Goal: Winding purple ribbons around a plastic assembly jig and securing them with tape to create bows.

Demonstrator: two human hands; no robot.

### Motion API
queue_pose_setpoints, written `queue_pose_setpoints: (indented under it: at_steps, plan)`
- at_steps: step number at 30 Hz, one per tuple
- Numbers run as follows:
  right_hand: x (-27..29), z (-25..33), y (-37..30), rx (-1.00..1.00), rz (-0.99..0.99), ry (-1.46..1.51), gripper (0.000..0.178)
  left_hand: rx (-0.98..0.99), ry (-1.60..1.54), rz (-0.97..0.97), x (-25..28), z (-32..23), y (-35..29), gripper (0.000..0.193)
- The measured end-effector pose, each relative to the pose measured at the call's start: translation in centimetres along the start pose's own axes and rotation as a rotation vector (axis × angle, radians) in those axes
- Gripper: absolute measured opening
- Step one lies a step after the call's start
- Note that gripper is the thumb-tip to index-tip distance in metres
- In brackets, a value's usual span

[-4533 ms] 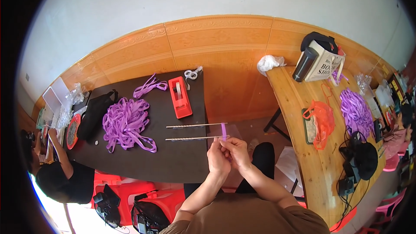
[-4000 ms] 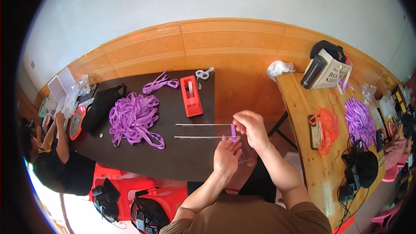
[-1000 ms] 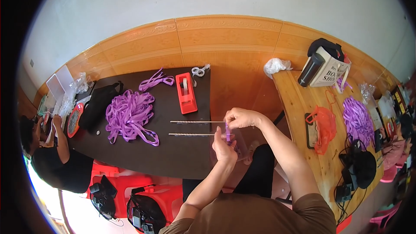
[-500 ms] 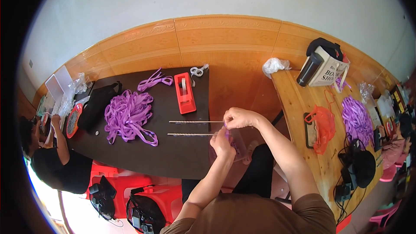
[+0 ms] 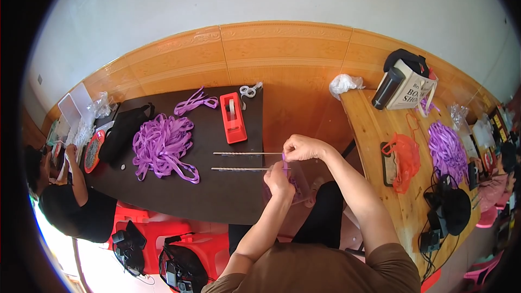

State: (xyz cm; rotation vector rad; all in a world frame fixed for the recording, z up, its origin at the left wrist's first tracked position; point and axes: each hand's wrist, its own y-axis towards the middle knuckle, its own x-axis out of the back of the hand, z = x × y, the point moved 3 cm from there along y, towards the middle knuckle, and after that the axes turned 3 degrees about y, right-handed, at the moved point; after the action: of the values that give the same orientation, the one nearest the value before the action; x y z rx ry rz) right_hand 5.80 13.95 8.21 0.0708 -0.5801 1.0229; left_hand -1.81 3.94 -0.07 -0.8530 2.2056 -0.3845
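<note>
Two thin metal rods with twisted ends, an upper rod [image 5: 247, 153] and a lower rod [image 5: 239, 169], stick out parallel over the right edge of the dark table [image 5: 217, 198]. At their right ends, my left hand [image 5: 279, 180] and my right hand [image 5: 302, 148] are closed on a short stretch of purple ribbon [image 5: 285, 161]. The left hand sits lower, beside the lower rod; the right pinches the ribbon above it, by the upper rod's tip. Fingers hide how the ribbon meets the rods. Beneath my hands is a clear plastic container [image 5: 305, 187] with purple pieces.
On the dark table lie a heap of purple ribbon [image 5: 163, 144], a red tape dispenser [image 5: 233, 122], scissors [image 5: 249, 90] and a black bag [image 5: 126, 135]. A person [image 5: 76, 206] works at far left. The wooden table [image 5: 372, 125] at right holds a red plastic bag [image 5: 406, 160] and more ribbon [image 5: 446, 149].
My hands stay at the rod ends. The right has shifted very slightly, and more of the purple ribbon shows between the two hands.
</note>
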Motion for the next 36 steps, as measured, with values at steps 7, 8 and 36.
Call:
queue_pose_setpoints:
  at_steps: [7, 8, 36]
  plan:
    - [0.0, 0.2, -0.4, -0.087, -0.158, 0.021, 0.042, -0.033, -0.067, -0.018, -0.9, -0.5, -0.6, 0.01]
    - [-0.2, 0.4, -0.4, -0.087, -0.158, 0.021, 0.042, -0.032, -0.062, -0.005, -0.9, -0.5, -0.5, 0.01]
    - [-3.6, -4.9, -3.9, 0.044, -0.381, 0.791, 0.006, -0.045, -0.106, 0.096, -0.1, 0.3, -0.1, 0.01]
